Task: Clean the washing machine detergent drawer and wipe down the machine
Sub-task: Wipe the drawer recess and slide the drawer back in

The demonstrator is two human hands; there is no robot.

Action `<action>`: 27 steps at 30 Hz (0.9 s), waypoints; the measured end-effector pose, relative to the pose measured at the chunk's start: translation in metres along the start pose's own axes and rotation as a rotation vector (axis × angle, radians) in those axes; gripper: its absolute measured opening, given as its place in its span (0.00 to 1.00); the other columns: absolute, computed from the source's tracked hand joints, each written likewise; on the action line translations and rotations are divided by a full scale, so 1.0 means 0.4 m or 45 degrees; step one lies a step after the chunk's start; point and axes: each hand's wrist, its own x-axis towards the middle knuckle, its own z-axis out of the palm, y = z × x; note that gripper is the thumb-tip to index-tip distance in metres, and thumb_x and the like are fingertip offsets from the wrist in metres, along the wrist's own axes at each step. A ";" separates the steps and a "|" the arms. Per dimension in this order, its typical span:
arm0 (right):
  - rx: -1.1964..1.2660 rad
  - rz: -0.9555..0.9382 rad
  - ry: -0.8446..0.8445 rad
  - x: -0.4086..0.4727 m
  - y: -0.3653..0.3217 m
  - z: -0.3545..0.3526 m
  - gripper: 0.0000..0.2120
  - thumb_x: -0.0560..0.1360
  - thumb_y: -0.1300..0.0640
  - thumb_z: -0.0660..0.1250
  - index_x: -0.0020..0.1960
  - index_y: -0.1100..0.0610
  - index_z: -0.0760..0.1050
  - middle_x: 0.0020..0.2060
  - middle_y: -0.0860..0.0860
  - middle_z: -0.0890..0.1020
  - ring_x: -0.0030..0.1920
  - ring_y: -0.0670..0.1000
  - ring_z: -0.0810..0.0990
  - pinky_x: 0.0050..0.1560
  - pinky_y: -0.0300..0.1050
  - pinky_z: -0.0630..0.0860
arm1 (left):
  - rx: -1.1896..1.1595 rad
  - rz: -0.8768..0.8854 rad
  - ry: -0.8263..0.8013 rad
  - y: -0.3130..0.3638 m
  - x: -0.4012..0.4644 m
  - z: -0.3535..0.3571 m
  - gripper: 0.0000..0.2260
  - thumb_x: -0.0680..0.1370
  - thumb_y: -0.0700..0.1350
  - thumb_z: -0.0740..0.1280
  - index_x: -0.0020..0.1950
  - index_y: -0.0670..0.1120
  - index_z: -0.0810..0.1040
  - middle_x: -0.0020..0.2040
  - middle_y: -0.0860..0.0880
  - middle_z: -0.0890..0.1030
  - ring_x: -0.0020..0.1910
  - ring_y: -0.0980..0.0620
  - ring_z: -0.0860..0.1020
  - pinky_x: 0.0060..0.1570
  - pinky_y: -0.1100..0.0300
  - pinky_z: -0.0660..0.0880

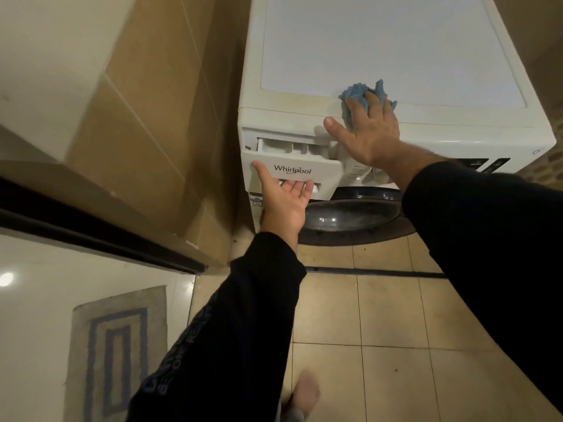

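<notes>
- Partly pulled out, the detergent drawer (300,153) is seen at the top left of the washing machine (396,56), its white compartments exposed behind a front panel on which "Whirlpool" is printed.
- The drawer front is gripped from below by the left hand (285,199): the palm is turned upward, the fingers are curled into the recess under the panel, and the thumb is laid up the panel's left edge.
- A crumpled blue cloth (364,94) is pressed onto the front edge of the machine's top by the right hand (370,129), whose fingers are laid flat over it and whose thumb is spread out to the left, just above the drawer opening.
- Yellowish staining is visible along the front rim of the machine's top, to the left of the cloth.
- The dark round door (350,214) is seen below the drawer, and part of the control panel (484,164) shows to the right of the right forearm.
- Both arms are covered by dark sleeves (487,239).
- Beige tiled floor (380,330) lies in front of the machine, a tiled wall (152,102) stands to its left, and a grey mat with blue rectangles (118,354) lies at lower left.
- A bare foot (306,391) is seen on the tiles.
</notes>
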 end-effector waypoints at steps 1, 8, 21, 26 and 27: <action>0.008 -0.005 0.005 0.002 0.001 0.000 0.44 0.72 0.23 0.41 0.79 0.48 0.52 0.79 0.59 0.49 0.79 0.62 0.44 0.77 0.59 0.44 | 0.015 0.000 0.013 -0.008 -0.014 -0.016 0.35 0.75 0.69 0.60 0.74 0.47 0.68 0.65 0.40 0.76 0.65 0.42 0.75 0.58 0.50 0.75; 0.067 -0.036 0.019 -0.001 0.005 -0.007 0.42 0.72 0.24 0.43 0.78 0.48 0.54 0.78 0.60 0.52 0.78 0.64 0.46 0.77 0.61 0.47 | 0.046 -0.027 0.062 -0.045 -0.113 -0.115 0.27 0.78 0.64 0.62 0.70 0.48 0.70 0.61 0.42 0.80 0.61 0.44 0.78 0.54 0.52 0.76; 0.021 -0.066 -0.023 0.003 0.005 -0.019 0.37 0.78 0.29 0.45 0.79 0.50 0.52 0.79 0.60 0.50 0.78 0.64 0.45 0.77 0.61 0.45 | 0.240 0.025 0.041 -0.054 -0.163 -0.179 0.18 0.79 0.53 0.67 0.67 0.49 0.71 0.59 0.43 0.82 0.58 0.46 0.81 0.53 0.53 0.80; 0.019 -0.079 0.027 0.005 0.013 -0.008 0.37 0.78 0.29 0.45 0.79 0.51 0.52 0.78 0.61 0.51 0.78 0.65 0.46 0.77 0.62 0.47 | 0.368 0.016 0.194 -0.064 -0.159 -0.197 0.17 0.78 0.51 0.69 0.64 0.48 0.74 0.53 0.44 0.82 0.50 0.48 0.83 0.43 0.56 0.81; 0.013 -0.080 0.029 0.008 0.013 -0.010 0.37 0.78 0.29 0.44 0.79 0.51 0.52 0.78 0.61 0.51 0.78 0.65 0.46 0.77 0.62 0.47 | 0.361 0.012 0.190 -0.066 -0.159 -0.188 0.16 0.78 0.51 0.69 0.63 0.47 0.74 0.52 0.45 0.82 0.49 0.48 0.84 0.42 0.56 0.81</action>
